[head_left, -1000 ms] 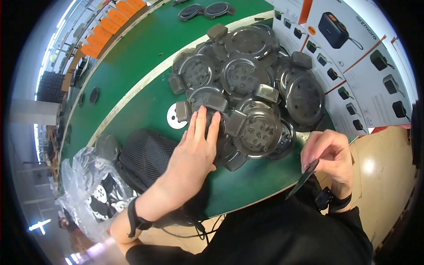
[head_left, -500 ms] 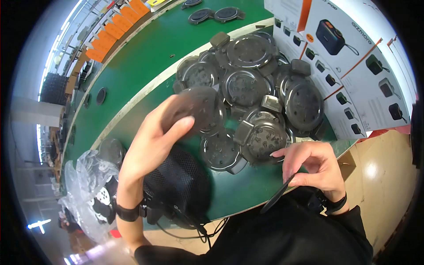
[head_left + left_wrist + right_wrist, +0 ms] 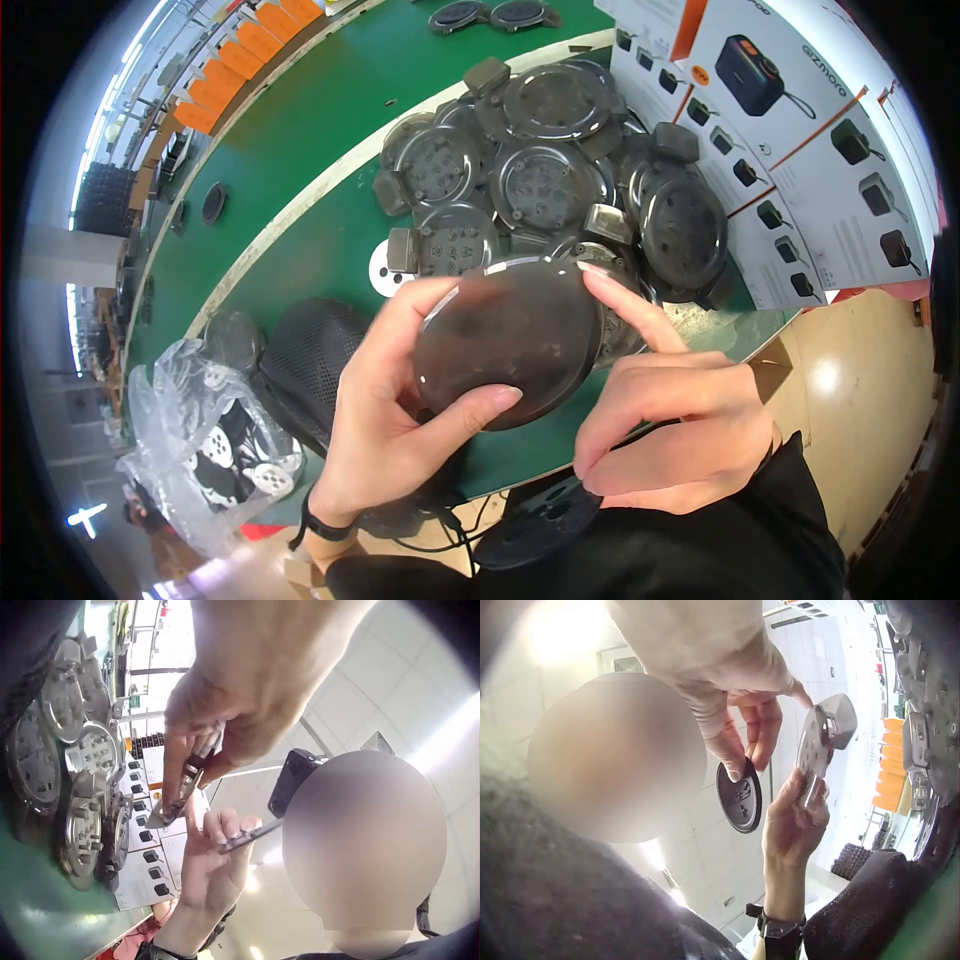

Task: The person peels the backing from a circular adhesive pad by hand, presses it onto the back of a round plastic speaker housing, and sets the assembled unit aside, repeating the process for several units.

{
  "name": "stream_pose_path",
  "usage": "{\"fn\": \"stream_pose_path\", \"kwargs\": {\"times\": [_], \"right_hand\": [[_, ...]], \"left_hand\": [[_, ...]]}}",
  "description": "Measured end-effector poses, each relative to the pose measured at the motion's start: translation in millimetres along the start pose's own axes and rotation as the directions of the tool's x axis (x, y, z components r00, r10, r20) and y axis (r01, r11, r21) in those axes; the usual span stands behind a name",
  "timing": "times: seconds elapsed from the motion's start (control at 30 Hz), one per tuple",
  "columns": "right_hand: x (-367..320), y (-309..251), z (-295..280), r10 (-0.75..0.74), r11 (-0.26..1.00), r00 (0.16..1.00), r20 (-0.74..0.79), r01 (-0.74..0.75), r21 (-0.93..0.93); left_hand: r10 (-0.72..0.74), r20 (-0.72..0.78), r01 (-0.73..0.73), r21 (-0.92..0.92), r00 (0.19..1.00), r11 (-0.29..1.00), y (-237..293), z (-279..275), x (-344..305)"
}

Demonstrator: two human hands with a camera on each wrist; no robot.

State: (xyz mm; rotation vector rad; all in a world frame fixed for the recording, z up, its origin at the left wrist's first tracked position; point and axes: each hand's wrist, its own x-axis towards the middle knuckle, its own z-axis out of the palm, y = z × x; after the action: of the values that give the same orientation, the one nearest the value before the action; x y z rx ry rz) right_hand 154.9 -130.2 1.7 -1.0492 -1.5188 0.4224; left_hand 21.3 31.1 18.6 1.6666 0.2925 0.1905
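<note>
In the head view my left hand [image 3: 385, 420] grips a smoky, see-through round plastic housing [image 3: 510, 345] by its edge, thumb over the smooth face. The right wrist view shows that housing [image 3: 811, 754] edge-on, with a block-shaped tab at its upper end. My right hand [image 3: 685, 430] pinches a thin black disc [image 3: 540, 525] between thumb and fingers, low over the lap. Its index finger stretches out to the housing's rim. Raised marks show on the disc [image 3: 739, 796] in the right wrist view. Behind the held housing lies a pile of similar housings [image 3: 545, 185].
A printed carton [image 3: 790, 130] stands right of the pile on the green table [image 3: 310, 235]. At left are a black mesh-covered object [image 3: 315, 355] and a clear plastic bag [image 3: 165, 450] of white and black discs. A white disc [image 3: 383, 270] lies beside the pile.
My left hand reached into the pile, took a housing and brought it toward the body, smooth face up. The right hand moved inward with its black disc, index finger now at the housing's rim.
</note>
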Motion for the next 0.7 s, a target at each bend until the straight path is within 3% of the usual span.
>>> {"fn": "stream_pose_path", "kwargs": {"times": [0.1,0.2,0.23,0.3,0.37,0.47,0.5,0.57,0.7], "right_hand": [[0.7,3.3,3.9,-0.018,0.999,1.0,0.002,0.018,-0.035],[0.8,5.9,11.0,0.034,0.998,0.999,-0.023,-0.032,0.06],[1.1,3.7,15.3,0.094,0.989,0.994,-0.059,-0.087,0.116],[1.0,4.4,15.7,0.157,0.976,0.979,-0.127,-0.135,0.168],[-0.5,10.0,12.1,0.124,0.981,0.973,-0.195,-0.091,0.169],[-2.5,13.0,14.3,0.092,0.991,0.955,-0.283,-0.059,0.123],[-2.5,12.5,15.7,0.089,0.994,0.953,-0.291,-0.065,0.089],[-1.8,13.1,15.2,0.026,1.0,0.959,-0.282,-0.029,-0.009],[-1.6,6.7,7.6,-0.119,0.966,0.955,-0.272,0.048,-0.253]], "left_hand": [[-0.05,0.019,0.05,0.018,0.999,0.999,10.9,2.6,-1.0],[-0.006,0.008,0.008,-0.25,1.0,0.968,4.8,1.1,0.4],[-0.086,-0.014,0.077,-0.321,0.996,0.944,6.3,0.4,1.5],[-0.11,0.011,0.103,-0.449,0.994,0.888,5.2,-4.0,1.9],[0.001,0.109,0.056,-0.514,0.994,0.856,-0.3,-10.5,0.5],[0.019,-0.016,-0.024,-0.426,1.0,0.904,0.5,7.1,-9.0],[0.105,0.067,-0.072,-0.379,0.992,0.923,-4.5,1.7,-10.1],[0.205,0.047,-0.18,-0.321,0.978,0.93,-14.6,-0.8,-10.3],[0.388,-0.116,-0.397,-0.067,0.914,0.916,-18.4,-3.2,-14.7]]}}
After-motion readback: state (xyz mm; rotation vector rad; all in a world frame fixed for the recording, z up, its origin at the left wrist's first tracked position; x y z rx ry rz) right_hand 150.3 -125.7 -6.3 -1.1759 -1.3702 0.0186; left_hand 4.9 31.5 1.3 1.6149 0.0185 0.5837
